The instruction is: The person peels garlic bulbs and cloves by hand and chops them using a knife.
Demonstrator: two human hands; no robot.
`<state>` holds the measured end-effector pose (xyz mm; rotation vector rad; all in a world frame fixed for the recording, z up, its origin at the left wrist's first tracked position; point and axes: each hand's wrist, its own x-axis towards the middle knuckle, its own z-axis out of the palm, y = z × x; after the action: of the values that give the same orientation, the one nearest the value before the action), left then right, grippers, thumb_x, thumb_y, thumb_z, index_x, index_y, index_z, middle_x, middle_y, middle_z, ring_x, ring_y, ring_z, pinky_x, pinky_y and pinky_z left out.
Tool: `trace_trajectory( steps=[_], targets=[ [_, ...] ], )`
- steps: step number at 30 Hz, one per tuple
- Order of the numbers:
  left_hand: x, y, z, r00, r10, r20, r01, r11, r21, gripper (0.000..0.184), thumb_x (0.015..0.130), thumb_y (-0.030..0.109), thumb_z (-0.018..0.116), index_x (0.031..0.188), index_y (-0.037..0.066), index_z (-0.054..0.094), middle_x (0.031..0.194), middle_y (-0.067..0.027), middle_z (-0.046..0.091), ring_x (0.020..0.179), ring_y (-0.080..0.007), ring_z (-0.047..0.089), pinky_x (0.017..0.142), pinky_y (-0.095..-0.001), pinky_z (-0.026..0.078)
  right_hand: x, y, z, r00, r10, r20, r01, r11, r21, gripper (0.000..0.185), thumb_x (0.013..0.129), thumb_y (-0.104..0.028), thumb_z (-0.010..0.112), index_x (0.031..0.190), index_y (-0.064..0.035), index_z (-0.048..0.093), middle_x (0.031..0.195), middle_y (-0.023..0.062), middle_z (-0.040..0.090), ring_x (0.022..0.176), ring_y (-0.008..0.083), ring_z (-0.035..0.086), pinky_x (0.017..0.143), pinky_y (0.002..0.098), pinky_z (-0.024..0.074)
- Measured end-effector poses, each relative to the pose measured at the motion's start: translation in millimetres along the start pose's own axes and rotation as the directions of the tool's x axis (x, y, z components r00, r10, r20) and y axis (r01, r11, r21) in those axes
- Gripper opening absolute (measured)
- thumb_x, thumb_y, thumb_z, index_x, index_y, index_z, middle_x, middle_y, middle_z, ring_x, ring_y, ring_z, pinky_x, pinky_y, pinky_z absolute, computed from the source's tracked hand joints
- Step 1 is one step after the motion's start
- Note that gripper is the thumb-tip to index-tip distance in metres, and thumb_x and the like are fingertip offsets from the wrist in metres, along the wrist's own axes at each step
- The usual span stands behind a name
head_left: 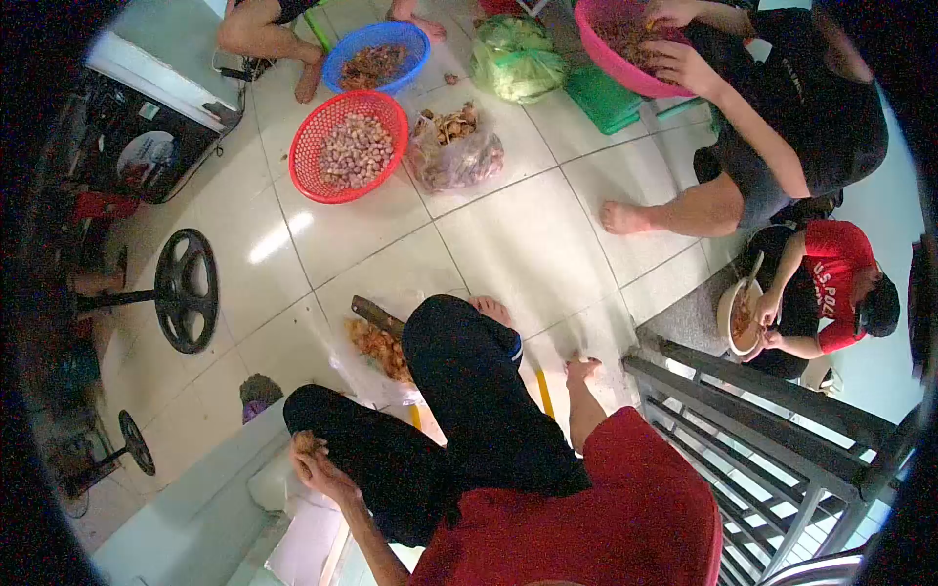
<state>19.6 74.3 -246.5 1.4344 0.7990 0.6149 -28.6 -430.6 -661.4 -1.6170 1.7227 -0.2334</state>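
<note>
At the lower left, my left hand (318, 467) is closed around a small brown lump (309, 442), beside my black-trousered knee. To the right of my legs, my right hand (583, 367) hangs low over the tiles at the end of the bare forearm; its fingers are too small and unclear to read. In front of my legs, a clear plastic bag (376, 383) lies on the floor with orange-brown pieces (381, 350) in it. A dark flat blade or bar (376, 314) rests across them, partly behind my knee.
A red basket (401, 127) of small bulbs, a blue basket (422, 47) of peelings and plastic bags (459, 166) stand ahead. Two people work at bowls on the right; another person's legs show at top left. Metal railing (743, 391) is at right, black handwheels (186, 291) at left.
</note>
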Motion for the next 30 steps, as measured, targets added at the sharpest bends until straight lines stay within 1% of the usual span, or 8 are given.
trace_trajectory(
  steps=[5,9,11,13,15,20,24,30],
  targets=[
    [3.0,-4.3,-15.4,0.999,0.031,0.035,-0.033,0.996,0.084,0.038,0.103,0.031,0.048,0.125,0.000,0.053,0.112,-0.0098,0.060,0.091,-0.0177,0.056,0.080,-0.0305,0.046,33.0,27.2,-13.6,0.895,0.281,0.347,-0.318,0.947,0.052,0.046,0.087,-0.034,0.066,0.122,-0.0147,0.043,0.119,0.0157,0.058,0.090,0.0301,0.063,0.073,0.0460,0.0515],
    [7.2,-12.6,-18.5,0.997,0.030,0.072,-0.030,1.000,0.000,0.040,0.103,0.033,0.047,0.125,0.001,0.053,0.113,-0.0102,0.060,0.095,-0.0191,0.056,0.084,-0.0314,0.044,39.3,9.5,-26.6,0.844,0.204,0.496,0.302,0.583,-0.754,0.048,0.091,-0.037,0.059,0.130,-0.0102,0.047,0.135,0.0122,0.050,0.110,0.0240,0.059,0.094,0.0411,0.0470],
    [18.4,-12.8,-28.5,0.982,0.041,0.183,-0.065,0.989,0.131,0.041,0.104,0.034,0.045,0.125,0.000,0.053,0.114,-0.0108,0.060,0.096,-0.0197,0.056,0.086,-0.0324,0.044,28.1,23.2,-48.9,0.872,0.083,0.483,0.015,0.980,-0.197,0.041,0.092,-0.020,0.056,0.129,-0.0079,0.045,0.135,0.0129,0.049,0.114,0.0254,0.057,0.094,0.0395,0.0486],
    [16.2,-6.1,-21.6,0.956,0.074,0.284,-0.136,0.969,0.205,0.041,0.104,0.034,0.043,0.125,0.000,0.053,0.114,-0.0115,0.059,0.098,-0.0203,0.055,0.087,-0.0334,0.043,17.1,26.1,-48.0,0.964,-0.069,0.255,-0.105,0.786,0.610,0.036,0.092,-0.004,0.054,0.127,-0.0083,0.042,0.112,0.0123,0.056,0.098,0.0253,0.060,0.083,0.0387,0.0530],
    [10.6,6.3,-9.3,0.981,0.112,0.159,-0.135,0.981,0.141,0.043,0.105,0.034,0.040,0.125,-0.001,0.053,0.115,-0.0124,0.059,0.100,-0.0211,0.055,0.090,-0.0352,0.043,26.5,20.4,-66.6,0.980,-0.102,0.170,-0.027,0.782,0.623,0.027,0.093,-0.007,0.055,0.120,-0.0093,0.053,0.100,0.0086,0.057,0.101,0.0239,0.056,0.083,0.0380,0.0527],
    [15.4,9.3,-11.0,0.952,0.156,0.264,-0.200,0.968,0.149,0.045,0.104,0.036,0.042,0.126,-0.002,0.053,0.118,-0.0136,0.059,0.101,-0.0213,0.056,0.093,-0.0360,0.043,-5.6,14.7,-99.8,0.958,-0.286,-0.013,0.247,0.850,-0.465,0.032,0.085,-0.022,0.073,0.112,-0.0100,0.060,0.098,0.0126,0.059,0.098,0.0255,0.057,0.074,0.0366,0.0559],
    [13.4,9.2,-8.7,0.947,0.204,0.250,-0.248,0.956,0.159,0.047,0.103,0.037,0.042,0.125,-0.003,0.054,0.119,-0.0150,0.059,0.103,-0.0230,0.055,0.092,-0.0362,0.044,-28.9,-3.3,-93.2,0.666,-0.676,0.315,0.741,0.650,-0.172,0.048,0.072,-0.019,0.083,0.114,-0.0128,0.062,0.104,0.0155,0.058,0.091,0.0282,0.061,0.073,0.0353,0.0566],
    [15.2,7.7,-11.9,0.939,0.244,0.243,-0.297,0.931,0.214,0.050,0.102,0.039,0.044,0.121,-0.005,0.055,0.118,-0.0143,0.059,0.103,-0.0237,0.055,0.090,-0.0388,0.043,-19.7,6.7,4.8,0.701,-0.543,0.462,0.601,0.799,0.028,0.010,0.076,0.001,0.067,0.086,-0.0009,0.069,0.075,0.0105,0.071,0.074,0.0166,0.070,0.064,0.0284,0.0540]
  ],
)
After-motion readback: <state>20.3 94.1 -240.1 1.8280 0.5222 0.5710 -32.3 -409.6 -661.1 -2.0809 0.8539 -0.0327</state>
